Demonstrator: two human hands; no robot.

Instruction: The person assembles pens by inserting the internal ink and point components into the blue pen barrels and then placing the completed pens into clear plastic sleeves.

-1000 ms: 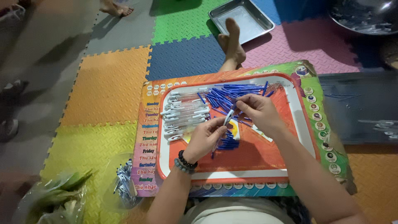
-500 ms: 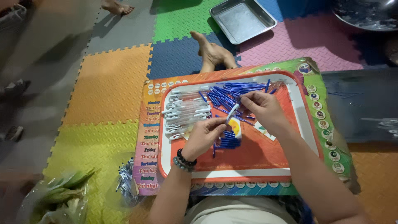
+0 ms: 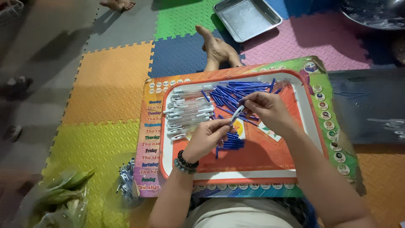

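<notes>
My left hand (image 3: 209,137) and my right hand (image 3: 265,109) meet over an orange tray (image 3: 310,114) and together grip one clear pen barrel (image 3: 237,114), tilted between them. A heap of blue pen refills (image 3: 236,90) lies at the tray's far side, under and beyond my right hand. Several clear pen barrels with white caps (image 3: 185,112) are stacked on the tray's left part. A small bunch of blue pen pieces (image 3: 231,142) lies just right of my left hand. A beaded bracelet sits on my left wrist.
The tray rests on a colourful printed low table (image 3: 148,139) over foam puzzle floor mats (image 3: 109,84). My bare foot (image 3: 217,50) lies past the table. A metal tray (image 3: 247,19) stands farther back, a metal bowl (image 3: 375,12) at top right. A bag of pens (image 3: 126,183) and a bag of green things (image 3: 63,196) sit at lower left.
Both hands stay together on the pen barrel, shifting slightly. The foot beyond the table has moved left. The view has drifted a little.
</notes>
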